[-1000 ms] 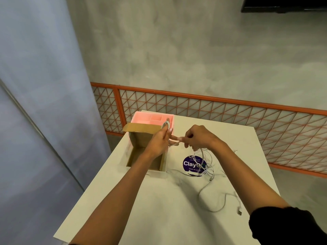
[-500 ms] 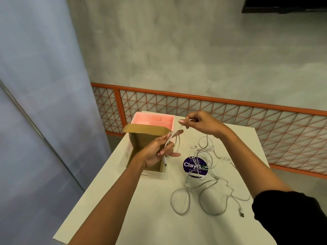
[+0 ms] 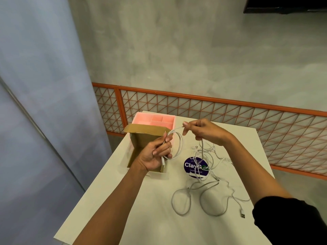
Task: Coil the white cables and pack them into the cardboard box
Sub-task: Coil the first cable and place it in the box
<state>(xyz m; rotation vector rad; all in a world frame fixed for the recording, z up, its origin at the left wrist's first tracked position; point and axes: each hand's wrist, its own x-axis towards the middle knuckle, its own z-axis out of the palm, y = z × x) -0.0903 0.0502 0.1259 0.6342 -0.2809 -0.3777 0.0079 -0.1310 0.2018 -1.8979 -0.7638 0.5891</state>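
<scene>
Sprawling across the worktop point(image 3: 141, 218), most of the white cables point(image 3: 208, 190) lay loose beside the open cardboard box point(image 3: 141, 140), with nothing packed as far as I could see. Since a moment before, the right hand point(image 3: 203, 131), pinching a strand, had brought it round into a first loop point(image 3: 179, 145) against the left hand point(image 3: 155, 154). The left hand gripped that loop, and the plug end point(image 3: 164, 164) dangled just over the box.
</scene>
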